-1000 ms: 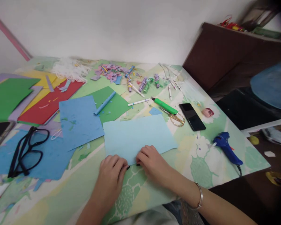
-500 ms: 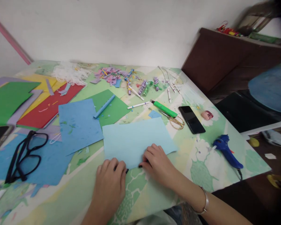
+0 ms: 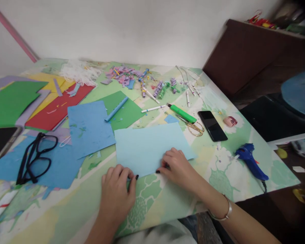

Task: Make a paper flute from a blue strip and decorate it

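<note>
Pale blue paper sheet lies flat on table, near front edge. Left hand palm down, fingers curled, fingertips pressing sheet's near left corner. Right hand palm down, fingers bent together, pressing near edge further right. Black glasses on darker blue paper at left. Scissors, phone, blue glue gun at right.

Near strip of the table is bare: open lane left of the left hand. Right of the right hand, free up to the glue gun. Ahead-right is crowded — scissors, phone, green marker. Glasses and blue sheets block the left.
</note>
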A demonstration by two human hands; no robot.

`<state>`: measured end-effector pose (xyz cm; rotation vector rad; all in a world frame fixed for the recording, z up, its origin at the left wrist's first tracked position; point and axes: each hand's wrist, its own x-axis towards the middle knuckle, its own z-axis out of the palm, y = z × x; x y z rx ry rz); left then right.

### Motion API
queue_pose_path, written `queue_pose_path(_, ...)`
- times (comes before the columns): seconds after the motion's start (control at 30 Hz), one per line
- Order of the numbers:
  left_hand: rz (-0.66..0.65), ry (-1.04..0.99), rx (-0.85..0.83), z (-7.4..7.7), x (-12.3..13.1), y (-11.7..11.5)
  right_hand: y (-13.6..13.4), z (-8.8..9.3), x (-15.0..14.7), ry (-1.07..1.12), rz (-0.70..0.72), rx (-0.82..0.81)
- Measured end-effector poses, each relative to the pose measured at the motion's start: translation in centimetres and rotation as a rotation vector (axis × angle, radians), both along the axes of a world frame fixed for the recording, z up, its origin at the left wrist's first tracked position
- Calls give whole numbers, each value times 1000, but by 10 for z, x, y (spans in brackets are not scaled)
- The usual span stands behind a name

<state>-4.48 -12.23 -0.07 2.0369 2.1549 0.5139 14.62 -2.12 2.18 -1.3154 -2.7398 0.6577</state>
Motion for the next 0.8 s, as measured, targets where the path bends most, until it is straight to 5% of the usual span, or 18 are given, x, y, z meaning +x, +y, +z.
queue_pose_path(0.8, 127, -63, -22, 0, -14, -13, 17, -6, 9, -12, 43, -35)
